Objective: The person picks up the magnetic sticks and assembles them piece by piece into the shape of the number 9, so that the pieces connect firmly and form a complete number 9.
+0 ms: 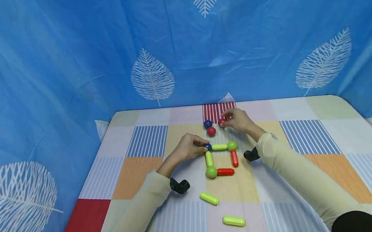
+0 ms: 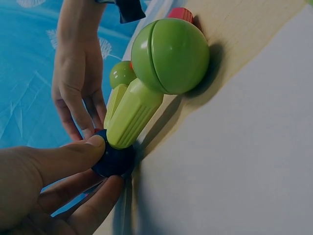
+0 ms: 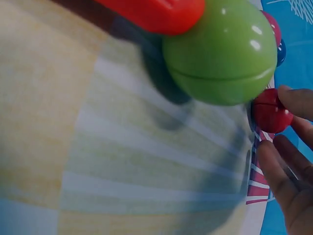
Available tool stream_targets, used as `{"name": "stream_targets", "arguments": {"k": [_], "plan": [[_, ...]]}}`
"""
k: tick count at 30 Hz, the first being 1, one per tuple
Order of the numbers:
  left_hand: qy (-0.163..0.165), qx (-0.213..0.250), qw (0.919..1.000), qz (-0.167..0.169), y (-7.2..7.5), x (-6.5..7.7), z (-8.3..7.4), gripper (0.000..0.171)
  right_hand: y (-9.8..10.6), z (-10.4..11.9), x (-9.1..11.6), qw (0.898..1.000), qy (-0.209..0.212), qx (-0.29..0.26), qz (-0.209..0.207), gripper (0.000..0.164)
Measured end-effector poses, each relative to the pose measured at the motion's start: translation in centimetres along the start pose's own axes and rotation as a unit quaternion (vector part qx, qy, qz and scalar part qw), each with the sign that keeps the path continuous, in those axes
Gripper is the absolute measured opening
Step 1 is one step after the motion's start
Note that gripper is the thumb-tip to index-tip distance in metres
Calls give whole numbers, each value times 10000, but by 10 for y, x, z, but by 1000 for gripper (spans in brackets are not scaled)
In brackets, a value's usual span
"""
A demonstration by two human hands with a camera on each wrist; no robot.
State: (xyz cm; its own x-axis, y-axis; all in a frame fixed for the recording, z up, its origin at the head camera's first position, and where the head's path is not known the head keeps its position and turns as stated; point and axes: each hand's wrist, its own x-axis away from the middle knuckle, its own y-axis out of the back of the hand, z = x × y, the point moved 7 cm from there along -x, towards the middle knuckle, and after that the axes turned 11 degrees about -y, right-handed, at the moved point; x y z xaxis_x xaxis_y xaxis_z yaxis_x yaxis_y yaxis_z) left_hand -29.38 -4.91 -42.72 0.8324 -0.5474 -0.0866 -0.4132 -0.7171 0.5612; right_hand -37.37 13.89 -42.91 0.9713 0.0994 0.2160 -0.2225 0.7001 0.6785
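My left hand (image 1: pixel 188 147) pinches a dark blue ball (image 2: pixel 115 159) between thumb and fingers. Two light green sticks (image 1: pixel 219 147) join this ball, one running right and one toward the near side. Each leads to a green ball (image 1: pixel 232 146), and a red stick (image 1: pixel 234 158) extends from each green one. The red sticks' free ends lie near each other at the near right corner. Farther back, my right hand (image 1: pixel 238 120) has its thumb and fingers about a red ball (image 3: pixel 272 111). Beside that hand are another red ball (image 1: pixel 211 131) and a blue ball (image 1: pixel 207 124).
Two loose light green sticks, one slanted (image 1: pixel 209 198) and one nearer me (image 1: pixel 233 221), lie on the patchwork tablecloth (image 1: pixel 184 221). A blue curtain (image 1: pixel 183 76) with white leaf prints hangs behind the table's far edge.
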Motion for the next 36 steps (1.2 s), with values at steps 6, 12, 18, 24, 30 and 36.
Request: {"name": "stream_targets", "arguments": {"k": [6, 12, 18, 24, 30, 36], "plan": [[16, -37, 10000, -11, -1, -1, 1, 22, -1, 3, -2, 9999, 46, -149, 65, 35], [2, -34, 10000, 5, -3, -1, 0, 22, -5, 5, -7, 9998, 130, -107, 41, 31], [20, -90, 10000, -13, -3, -3, 0, 22, 0, -3, -7, 10000, 33, -76, -30, 32], [93, -62, 9999, -10, -6, -2, 1, 22, 19, -30, 5, 9996, -151, -220, -109, 32], [116, -44, 9999, 9, -6, -3, 2, 23, 45, -70, 30, 9981, -415, -363, -284, 34], [56, -66, 9999, -64, -2, -6, 1, 23, 68, -100, 60, 9963, -577, -425, -473, 37]]}}
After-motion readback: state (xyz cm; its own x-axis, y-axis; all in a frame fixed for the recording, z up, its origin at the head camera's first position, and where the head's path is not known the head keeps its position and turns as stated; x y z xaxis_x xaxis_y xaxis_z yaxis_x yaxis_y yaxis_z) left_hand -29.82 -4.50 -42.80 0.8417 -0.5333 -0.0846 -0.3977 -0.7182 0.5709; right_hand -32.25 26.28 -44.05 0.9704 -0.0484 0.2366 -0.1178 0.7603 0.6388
